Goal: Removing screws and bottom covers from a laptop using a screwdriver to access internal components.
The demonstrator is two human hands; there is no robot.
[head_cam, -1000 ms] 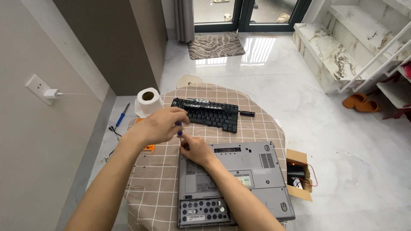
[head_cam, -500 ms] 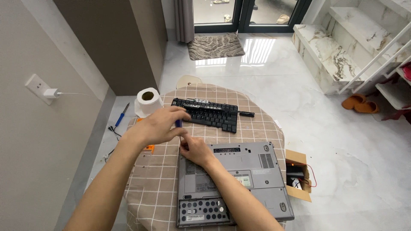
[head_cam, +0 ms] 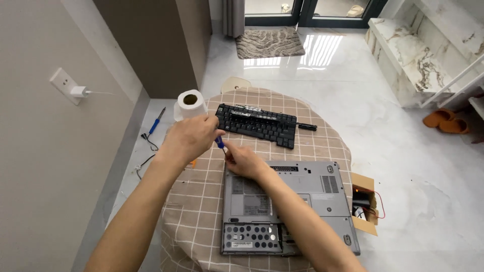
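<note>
At the grey laptop's (head_cam: pixel 292 201) far-left corner, left hand (head_cam: pixel 189 137) grips a blue screwdriver (head_cam: pixel 220 143); right hand (head_cam: pixel 243 161) pinches its tip.

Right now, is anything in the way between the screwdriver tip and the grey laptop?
Nothing visible. The left hand holds the blue screwdriver above the upturned laptop's far corner, and the right hand rests on that corner beside the tip, not blocking it.

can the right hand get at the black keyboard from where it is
Probably yes: the right hand rests at the grey laptop's far corner, and only bare checked cloth lies between it and the black keyboard.
</note>
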